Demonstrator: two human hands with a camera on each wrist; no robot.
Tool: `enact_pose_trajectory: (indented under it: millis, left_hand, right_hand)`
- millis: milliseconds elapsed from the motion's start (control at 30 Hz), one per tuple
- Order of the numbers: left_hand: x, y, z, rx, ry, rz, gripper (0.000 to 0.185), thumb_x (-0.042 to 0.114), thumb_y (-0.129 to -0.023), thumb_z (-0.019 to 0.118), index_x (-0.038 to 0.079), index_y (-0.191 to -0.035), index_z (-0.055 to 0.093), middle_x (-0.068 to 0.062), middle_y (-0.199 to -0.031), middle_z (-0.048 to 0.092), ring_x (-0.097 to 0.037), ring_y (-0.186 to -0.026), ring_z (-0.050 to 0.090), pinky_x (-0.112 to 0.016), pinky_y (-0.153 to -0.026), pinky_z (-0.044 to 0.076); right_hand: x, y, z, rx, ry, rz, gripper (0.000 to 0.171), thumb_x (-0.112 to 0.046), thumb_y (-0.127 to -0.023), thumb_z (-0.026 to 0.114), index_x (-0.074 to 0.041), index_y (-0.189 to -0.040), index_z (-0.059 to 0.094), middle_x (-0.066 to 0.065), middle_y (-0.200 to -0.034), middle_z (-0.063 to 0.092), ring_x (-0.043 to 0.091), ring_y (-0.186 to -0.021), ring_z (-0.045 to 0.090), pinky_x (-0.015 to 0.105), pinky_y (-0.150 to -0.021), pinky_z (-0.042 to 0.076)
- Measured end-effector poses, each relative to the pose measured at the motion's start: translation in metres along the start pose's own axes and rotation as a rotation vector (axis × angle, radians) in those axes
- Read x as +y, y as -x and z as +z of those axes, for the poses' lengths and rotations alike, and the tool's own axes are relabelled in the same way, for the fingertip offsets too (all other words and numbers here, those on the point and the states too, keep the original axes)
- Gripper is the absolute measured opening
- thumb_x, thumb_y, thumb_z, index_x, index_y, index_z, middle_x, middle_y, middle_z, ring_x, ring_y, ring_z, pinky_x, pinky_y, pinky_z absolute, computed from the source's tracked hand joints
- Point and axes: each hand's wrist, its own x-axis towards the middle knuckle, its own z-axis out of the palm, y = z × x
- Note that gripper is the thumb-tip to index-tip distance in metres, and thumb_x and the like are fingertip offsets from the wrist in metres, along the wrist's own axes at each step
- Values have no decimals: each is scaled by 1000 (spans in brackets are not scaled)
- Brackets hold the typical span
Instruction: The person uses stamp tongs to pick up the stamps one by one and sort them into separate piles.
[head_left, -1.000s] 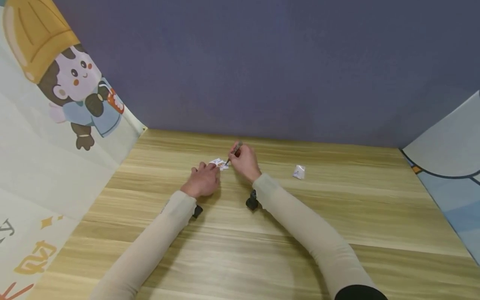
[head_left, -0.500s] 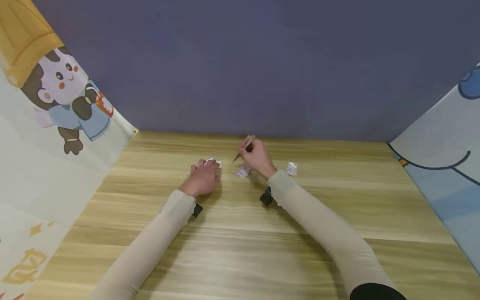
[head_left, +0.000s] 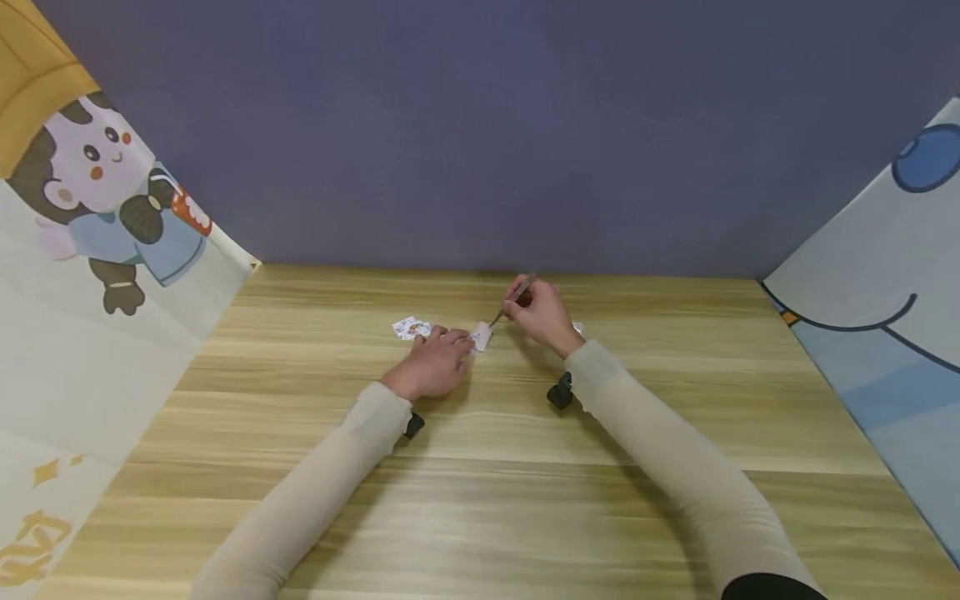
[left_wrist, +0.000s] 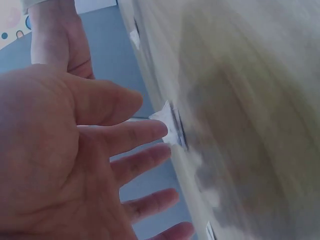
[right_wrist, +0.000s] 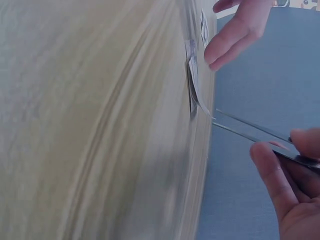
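My right hand (head_left: 543,318) holds a pair of metal tweezers (head_left: 517,293) between thumb and fingers, tips pointing down to the left. In the right wrist view the tweezers (right_wrist: 240,132) have their two tips apart, one at the raised edge of a small, thin whitish packet (right_wrist: 192,75). That packet (head_left: 482,335) lies on the table in front of both hands. My left hand (head_left: 433,364) reaches to its left edge with extended fingers; in the left wrist view the index fingertip overlaps the packet (left_wrist: 171,122), though contact is hard to tell.
Left of the packet lie small white printed pieces (head_left: 412,327). Another small white packet (head_left: 577,327) shows partly behind my right wrist. The wood-grain table (head_left: 480,483) ends at a dark blue back panel (head_left: 480,133). Printed cloth walls (head_left: 112,350) stand at the sides.
My right hand has moved right with the tweezers. The packet has separated from the printed pieces on the left. My left hand has left those pieces and shifted right to the packet.
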Motion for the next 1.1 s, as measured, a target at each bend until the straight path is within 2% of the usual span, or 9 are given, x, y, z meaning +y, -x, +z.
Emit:
enact_pose_trajectory:
  millis: [233,600,867,1100]
  left_hand:
    - [6,-7,10,-37,-19,-19,46,26,-98,47,18,-143,43,-4,-147,35,-28,-129,30,-51,-99,26]
    - [9,-7,12,-20,-11,-3,46,27,-98,49,22,-143,44,-4,-145,36,-28,-126,32,-49,-96,29]
    - [10,-10,8,-23,-20,-24,49,28,-98,48,16,-145,40,-4,-147,33,-28,-128,30,-48,-95,30]
    - [11,-13,6,-26,-1,-19,49,28,-99,46,14,-145,39,-3,-151,28,-27,-133,27,-50,-97,28]
  right_hand:
    - [-1,-1,2,-5,14,-7,12,-4,-85,67,-13,-82,59,3,-74,65,16,-66,63,31,-61,52]
    - [1,-2,1,-17,39,34,9,-2,-84,64,-10,-84,60,4,-76,65,17,-69,62,31,-62,51]
    - [2,-7,-9,29,6,28,10,0,-84,64,-9,-85,59,5,-78,65,19,-70,62,33,-63,52]
    - [1,-9,-12,-6,30,-19,9,-2,-85,64,-10,-83,60,4,-76,66,16,-68,63,31,-62,52]
